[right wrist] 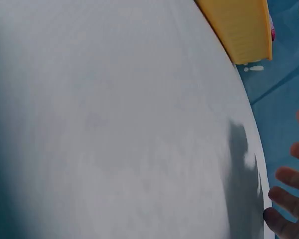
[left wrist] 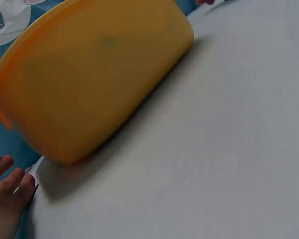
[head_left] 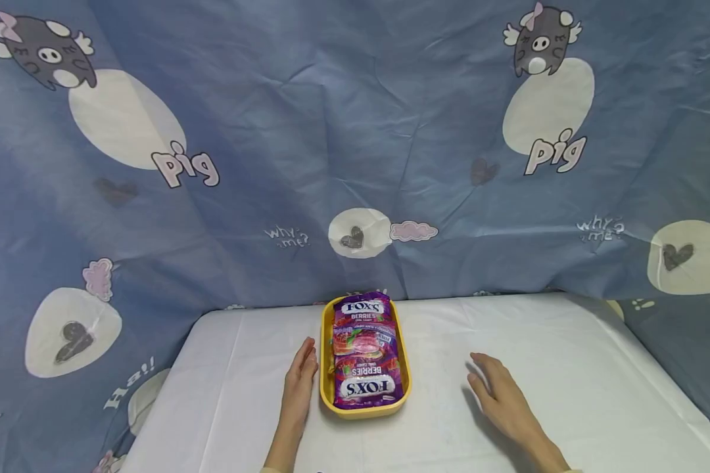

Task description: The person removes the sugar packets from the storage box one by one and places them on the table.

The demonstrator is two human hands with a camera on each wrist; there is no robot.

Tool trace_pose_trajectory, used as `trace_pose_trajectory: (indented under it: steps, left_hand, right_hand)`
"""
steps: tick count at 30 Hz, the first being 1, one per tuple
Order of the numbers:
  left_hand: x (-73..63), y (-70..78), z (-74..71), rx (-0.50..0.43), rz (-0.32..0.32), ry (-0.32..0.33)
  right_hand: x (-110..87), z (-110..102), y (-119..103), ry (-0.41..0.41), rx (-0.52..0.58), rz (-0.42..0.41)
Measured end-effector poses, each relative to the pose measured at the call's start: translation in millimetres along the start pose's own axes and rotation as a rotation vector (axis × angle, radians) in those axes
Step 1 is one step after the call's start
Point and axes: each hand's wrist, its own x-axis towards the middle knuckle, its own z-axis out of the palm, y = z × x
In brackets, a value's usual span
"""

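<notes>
While the yellow basket (head_left: 367, 413) sits upright on the white table (head_left: 438, 368) between the two hands, holding purple candy packets (head_left: 367, 358) lettered FOX'S BERRIES, it lies much nearer the left hand (head_left: 299, 382), which is just beside its long left side, released, with fingers extended. Well apart from the basket's right side, the right hand (head_left: 505, 402) is also released, its fingers relaxed and spread in the right wrist view.
</notes>
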Motion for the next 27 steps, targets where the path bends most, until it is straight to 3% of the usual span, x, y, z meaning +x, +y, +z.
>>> trace_pose_trajectory:
  steps: [7,16,20,27]
  left_hand:
    - [5.3,-3.4,13.3,-0.079,-0.040,-0.046]
    - [10.3,-7.5,2.5,-0.048,0.049,-0.133]
    - [10.1,-9.0,1.8,-0.028,0.036,-0.146]
    - [6.3,-10.3,3.1,-0.015,0.004,-0.100]
  right_hand:
    - [-6.0,6.7,-4.3,0.002,0.153,0.010]
    - [-2.4,8.9,-26.8,-0.064,0.366,-0.038]
    - [2.3,7.4,-37.9,-0.111,0.509,-0.045]
    - [16.0,8.2,-59.7,-0.191,0.738,-0.077]
